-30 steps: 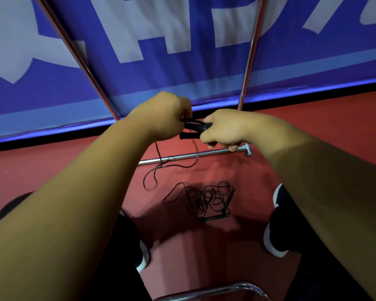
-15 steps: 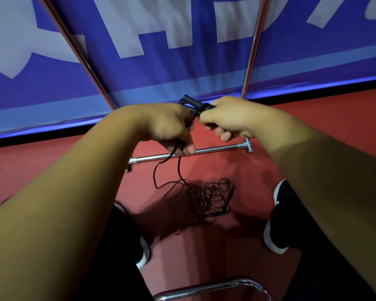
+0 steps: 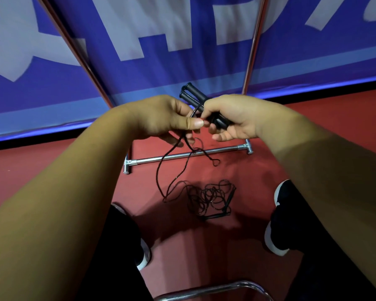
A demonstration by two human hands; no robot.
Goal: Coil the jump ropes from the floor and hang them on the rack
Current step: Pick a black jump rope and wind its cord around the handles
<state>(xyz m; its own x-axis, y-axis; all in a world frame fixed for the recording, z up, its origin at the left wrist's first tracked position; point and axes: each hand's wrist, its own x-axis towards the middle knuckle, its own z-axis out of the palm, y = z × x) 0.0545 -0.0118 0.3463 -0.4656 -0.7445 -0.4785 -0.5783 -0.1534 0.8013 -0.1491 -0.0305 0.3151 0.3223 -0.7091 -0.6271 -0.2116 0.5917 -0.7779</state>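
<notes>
The right hand (image 3: 232,118) is covering the lower ends of the black handles (image 3: 193,96). The left hand (image 3: 167,118) is hiding where its fingers are pinching the cord (image 3: 159,172). The rack's poles (image 3: 253,46) are running off the top edge. The tangled rope (image 3: 206,196) is lying too knotted for its loops to be counted.

Single head-worn wide-angle camera, looks forward and steeply down along both forearms, close on left hand (image 3: 167,119) and right hand (image 3: 234,118) at frame centre, red floor (image 3: 30,170) across the lower half, wearer's shoes (image 3: 278,227) low, blue banner (image 3: 182,72) farther off filling the top.
</notes>
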